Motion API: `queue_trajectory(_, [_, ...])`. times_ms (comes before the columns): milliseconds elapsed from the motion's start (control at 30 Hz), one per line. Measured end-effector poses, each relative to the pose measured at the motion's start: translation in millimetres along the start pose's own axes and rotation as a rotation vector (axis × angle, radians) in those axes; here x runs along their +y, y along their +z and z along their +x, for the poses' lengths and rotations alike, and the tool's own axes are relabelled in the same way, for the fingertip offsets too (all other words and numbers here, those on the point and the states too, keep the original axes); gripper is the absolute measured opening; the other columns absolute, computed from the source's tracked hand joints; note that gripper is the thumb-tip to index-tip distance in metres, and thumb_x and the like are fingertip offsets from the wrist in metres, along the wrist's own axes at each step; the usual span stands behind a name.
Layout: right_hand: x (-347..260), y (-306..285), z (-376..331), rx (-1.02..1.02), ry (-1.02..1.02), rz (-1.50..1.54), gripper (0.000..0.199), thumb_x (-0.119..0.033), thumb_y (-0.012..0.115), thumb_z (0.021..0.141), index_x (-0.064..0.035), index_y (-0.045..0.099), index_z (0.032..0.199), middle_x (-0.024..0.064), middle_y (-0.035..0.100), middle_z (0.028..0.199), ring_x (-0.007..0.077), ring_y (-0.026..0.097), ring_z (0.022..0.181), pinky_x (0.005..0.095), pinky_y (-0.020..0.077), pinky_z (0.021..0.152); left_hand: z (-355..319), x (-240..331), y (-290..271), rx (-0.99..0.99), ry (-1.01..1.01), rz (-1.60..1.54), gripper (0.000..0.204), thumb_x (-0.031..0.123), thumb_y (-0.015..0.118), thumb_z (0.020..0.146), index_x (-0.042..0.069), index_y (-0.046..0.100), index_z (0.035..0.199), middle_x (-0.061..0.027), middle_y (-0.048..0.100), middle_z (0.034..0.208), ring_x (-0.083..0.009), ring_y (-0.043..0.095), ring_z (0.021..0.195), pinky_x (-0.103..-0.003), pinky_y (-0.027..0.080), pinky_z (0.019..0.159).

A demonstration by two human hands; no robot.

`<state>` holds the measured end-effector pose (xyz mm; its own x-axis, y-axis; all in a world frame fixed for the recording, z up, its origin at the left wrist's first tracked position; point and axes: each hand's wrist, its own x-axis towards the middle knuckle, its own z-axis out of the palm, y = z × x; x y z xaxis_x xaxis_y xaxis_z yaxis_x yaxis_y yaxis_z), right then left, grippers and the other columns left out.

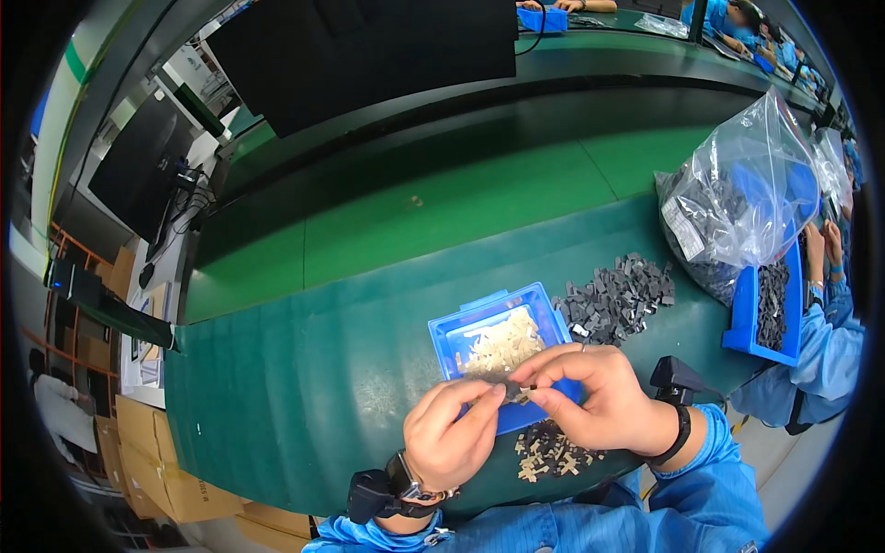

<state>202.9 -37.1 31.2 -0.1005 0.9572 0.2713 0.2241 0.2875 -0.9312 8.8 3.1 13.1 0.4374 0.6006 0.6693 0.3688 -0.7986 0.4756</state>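
Observation:
My left hand (452, 433) and my right hand (599, 392) meet over the near side of a blue bin (442, 348). Both are closed in a pinch, fingertips almost touching. Between them sits a small dark plastic piece (512, 391) with a bit of cream colour at its edge; the fingers partly cover it, and I cannot tell whether it is one part or two. Small cream plastic pieces (507, 341) lie heaped in the bin. Below my right hand, near the table's front edge, is a pile of mixed black and cream pieces (553, 452).
Loose dark grey pieces (618, 300) are heaped right of the bin. Farther right stand a large clear plastic bag (737, 203) of dark parts and a second blue bin (761, 348), beside a co-worker's blue sleeve (820, 350). A black monitor (369, 55) hangs over the green table (304, 387).

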Motion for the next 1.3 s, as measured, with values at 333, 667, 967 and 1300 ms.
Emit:
queue_trajectory(333, [-0.6, -2.3, 1.4, -0.032, 0.048, -0.004, 0.004, -0.001, 0.068, 0.081, 0.0021, 0.067, 0.084, 0.0166, 0.072, 0.097, 0.0260, 0.073, 0.084, 0.0325, 0.0577, 0.075, -2.2, 1.0, 3.3, -0.004, 0.013, -0.037, 0.026, -0.010, 0.074, 0.064, 0.001, 0.072, 0.088, -0.0096, 0.066, 0.082, -0.0241, 0.066, 0.069, -0.031, 0.053, 0.060])
queue_trajectory(667, [0.2, -0.8, 1.2, -0.001, 0.037, 0.006, 0.004, -0.001, 0.069, 0.080, 0.0020, 0.067, 0.083, 0.0159, 0.073, 0.091, 0.0266, 0.073, 0.084, 0.0336, 0.0584, 0.073, -0.9, 2.1, 2.6, -0.003, 0.010, -0.038, 0.025, -0.010, 0.073, 0.066, 0.001, 0.072, 0.088, -0.0100, 0.067, 0.082, -0.0237, 0.066, 0.068, -0.031, 0.052, 0.059])
queue_trajectory(967, [0.7, -1.5, 1.4, -0.003, 0.044, 0.015, 0.005, -0.004, 0.069, 0.080, 0.0007, 0.067, 0.081, 0.0147, 0.073, 0.089, 0.0263, 0.073, 0.082, 0.0332, 0.0579, 0.071, 0.2, 3.4, 3.2, -0.006, 0.009, -0.046, 0.023, -0.011, 0.072, 0.065, 0.001, 0.072, 0.086, -0.0101, 0.067, 0.081, -0.0239, 0.066, 0.067, -0.031, 0.052, 0.058])
queue_trajectory(1300, [0.9, -2.1, 1.6, -0.010, 0.042, 0.011, 0.005, -0.004, 0.069, 0.080, 0.0008, 0.067, 0.080, 0.0146, 0.073, 0.088, 0.0265, 0.073, 0.081, 0.0335, 0.0577, 0.070, 0.5, 3.2, 2.8, -0.012, -0.008, -0.065, 0.023, -0.011, 0.072, 0.065, 0.000, 0.072, 0.086, -0.0102, 0.067, 0.081, -0.0233, 0.066, 0.067, -0.030, 0.051, 0.058])
